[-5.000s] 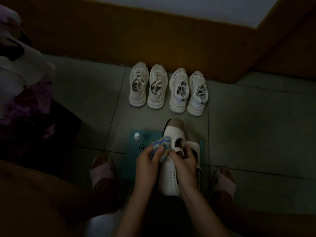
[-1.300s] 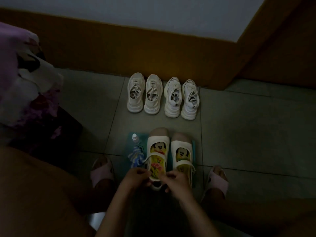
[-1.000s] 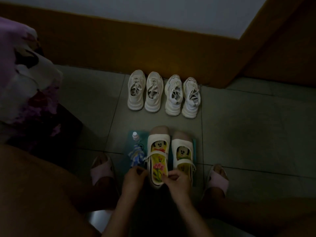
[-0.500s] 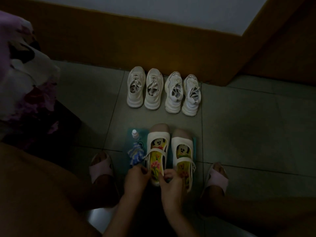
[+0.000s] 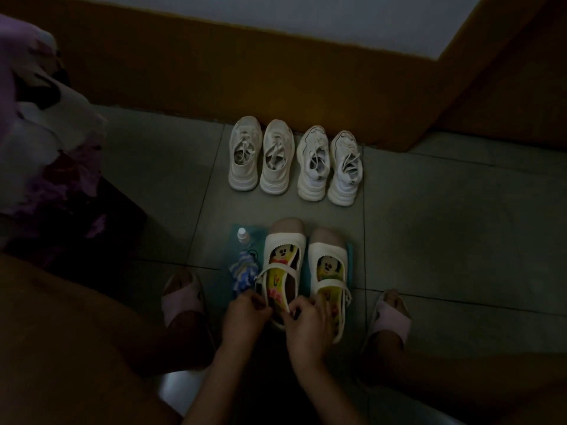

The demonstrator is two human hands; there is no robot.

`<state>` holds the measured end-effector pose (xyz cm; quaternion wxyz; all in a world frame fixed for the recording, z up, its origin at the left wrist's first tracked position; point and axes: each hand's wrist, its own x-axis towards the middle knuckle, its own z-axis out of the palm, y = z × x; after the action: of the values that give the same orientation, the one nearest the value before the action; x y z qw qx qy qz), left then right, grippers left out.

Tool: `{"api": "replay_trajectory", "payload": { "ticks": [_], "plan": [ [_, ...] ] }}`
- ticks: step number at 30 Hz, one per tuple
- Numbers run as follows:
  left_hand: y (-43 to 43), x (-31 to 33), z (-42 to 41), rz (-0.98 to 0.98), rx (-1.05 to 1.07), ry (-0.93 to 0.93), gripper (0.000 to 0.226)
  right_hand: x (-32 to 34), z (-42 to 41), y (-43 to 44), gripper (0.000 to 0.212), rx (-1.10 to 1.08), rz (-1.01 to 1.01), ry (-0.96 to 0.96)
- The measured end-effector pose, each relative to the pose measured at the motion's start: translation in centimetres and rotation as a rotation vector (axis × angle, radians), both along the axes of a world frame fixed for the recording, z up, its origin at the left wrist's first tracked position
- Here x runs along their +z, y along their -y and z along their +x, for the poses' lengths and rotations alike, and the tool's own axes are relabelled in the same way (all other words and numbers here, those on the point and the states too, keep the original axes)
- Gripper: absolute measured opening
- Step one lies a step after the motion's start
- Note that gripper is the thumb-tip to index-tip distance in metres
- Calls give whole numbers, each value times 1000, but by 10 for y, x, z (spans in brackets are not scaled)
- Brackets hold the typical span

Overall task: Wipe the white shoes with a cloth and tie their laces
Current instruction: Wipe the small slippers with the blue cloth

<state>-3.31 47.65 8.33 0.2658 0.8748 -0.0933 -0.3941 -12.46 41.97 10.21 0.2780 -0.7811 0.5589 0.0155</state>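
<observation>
Head view. The left white cartoon-lined sandal point(image 5: 284, 240), near centre, was pinched at its strap by the left hand point(image 5: 245, 315) and the right hand point(image 5: 308, 325). The blue-and-white patterned cloth point(image 5: 242, 271) was laid just left of it. The far white lace-up sneakers point(image 5: 276, 179) were judged not yet tied.

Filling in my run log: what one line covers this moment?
left hand: pinches sandal heel | right hand: pinches it too | cloth: lying beside sandal | sneakers: in a row, untouched
</observation>
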Motion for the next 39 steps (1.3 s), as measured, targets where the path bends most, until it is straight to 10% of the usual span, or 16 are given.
{"api": "replay_trajectory", "payload": {
  "ticks": [20,28,39],
  "plan": [
    [-2,-6,4,-15,91,-76,13,-27,33,48,61,347,-390,-310],
    [1,-4,4,-20,103,-91,12,-21,28,52,88,412,-31,-247],
    [0,-7,5,-27,127,-108,12,-26,29,47,94,375,-47,-239]
  ]
}}
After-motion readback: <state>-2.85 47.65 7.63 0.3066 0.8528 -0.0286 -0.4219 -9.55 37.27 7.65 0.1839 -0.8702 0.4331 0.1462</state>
